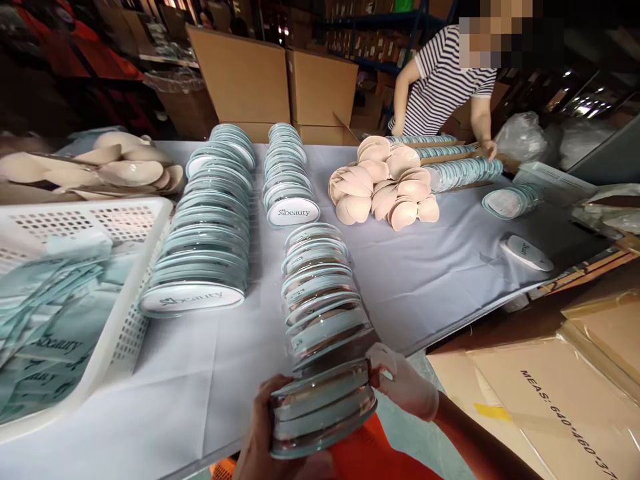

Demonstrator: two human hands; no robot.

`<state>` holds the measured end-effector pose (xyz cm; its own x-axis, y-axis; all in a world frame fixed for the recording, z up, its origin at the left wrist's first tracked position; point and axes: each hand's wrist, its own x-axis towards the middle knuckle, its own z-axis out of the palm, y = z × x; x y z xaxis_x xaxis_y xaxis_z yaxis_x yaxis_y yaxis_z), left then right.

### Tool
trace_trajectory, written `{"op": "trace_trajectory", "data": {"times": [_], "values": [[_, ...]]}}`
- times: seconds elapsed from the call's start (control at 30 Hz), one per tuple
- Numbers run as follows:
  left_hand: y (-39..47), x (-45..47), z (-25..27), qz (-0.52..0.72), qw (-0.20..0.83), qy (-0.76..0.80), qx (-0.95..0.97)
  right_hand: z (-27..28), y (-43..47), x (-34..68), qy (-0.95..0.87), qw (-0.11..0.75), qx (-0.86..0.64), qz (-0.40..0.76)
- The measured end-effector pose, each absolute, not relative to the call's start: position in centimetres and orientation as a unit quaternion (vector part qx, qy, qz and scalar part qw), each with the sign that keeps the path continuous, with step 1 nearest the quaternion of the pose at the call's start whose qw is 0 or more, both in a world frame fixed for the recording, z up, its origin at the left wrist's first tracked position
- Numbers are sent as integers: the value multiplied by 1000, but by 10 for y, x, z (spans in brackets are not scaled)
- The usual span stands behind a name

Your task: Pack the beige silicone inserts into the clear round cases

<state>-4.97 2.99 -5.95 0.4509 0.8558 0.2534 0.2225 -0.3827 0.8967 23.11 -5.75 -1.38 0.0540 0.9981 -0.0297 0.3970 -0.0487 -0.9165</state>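
Between my two hands is a short stack of oval teal cases (323, 417) with clear plastic sides, at the near edge of the table. My left hand (260, 427) wraps around the stack's left end. My right hand (403, 383), in a whitish glove, grips its right end with bent fingers. Just beyond the held stack, a row of similar oval cases (320, 287) leans away over the cloth. Two more rows stand to the left: a long row (200, 247) and a shorter row (286, 173), each with a white "beauty" label on its front case.
At left, a white perforated basket (163, 220) holds printed teal pieces. Beige cup-shaped pads (383, 180) are heaped on the grey cloth (400, 293), with another heap (100, 163) behind the basket. Across the table stands a person in stripes (440, 87). Cardboard boxes (540, 387) lie at right.
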Motion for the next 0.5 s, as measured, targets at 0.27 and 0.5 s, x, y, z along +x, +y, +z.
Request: {"op": "trace_trajectory", "data": {"times": [0.27,0.5], "values": [[22,-43,-55,406,435,392,701,-20,-60,220,-500,467,-614,393],[20,-43,-54,385,444,396,706,-3,-49,211,-336,375,-666,550]]}}
